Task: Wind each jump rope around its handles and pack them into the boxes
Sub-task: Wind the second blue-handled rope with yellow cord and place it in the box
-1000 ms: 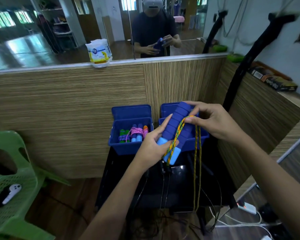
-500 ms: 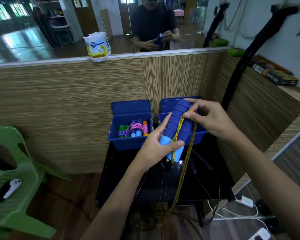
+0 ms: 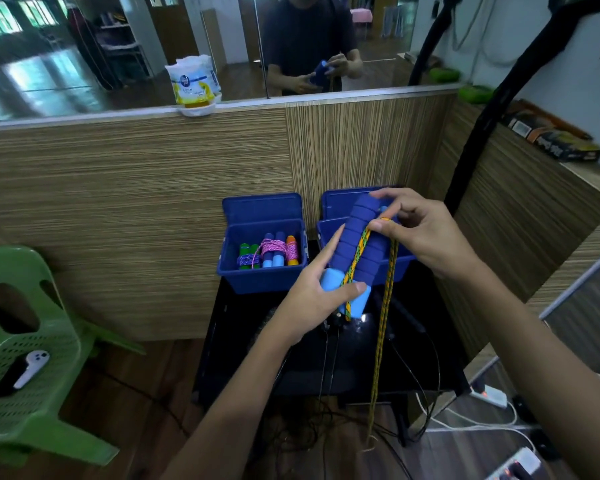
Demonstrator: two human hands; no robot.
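Head view, centre of the frame: the left hand (image 3: 312,299) grips the light-blue ends of the 2 blue foam handles (image 3: 357,247), thumb curled across the front, holding them side by side and tilted up to the right. The right hand (image 3: 426,233) pinches the yellow-green rope (image 3: 381,327) between thumb and forefinger at the upper end of the handles. 1 strand of that rope runs down between the handles; the rest hangs as a doubled length from the right hand towards the floor at lower centre.

Judged from this, the task is partly done. The left blue box (image 3: 260,278), left of centre, already holds what look like 3 wound ropes, with green, blue and orange handles. The right blue box (image 3: 329,230) sits behind the hands and its contents are hidden. The rope in hand has barely begun winding, with most of its length loose, so the winding and the packing of this 1 remain.

Against the frame 0.5 s ago, both grips are the same, the handles have hardly shifted, and the hanging rope now falls straight down rather than slanting to the lower left. 1.0 s ago it also hung straight.
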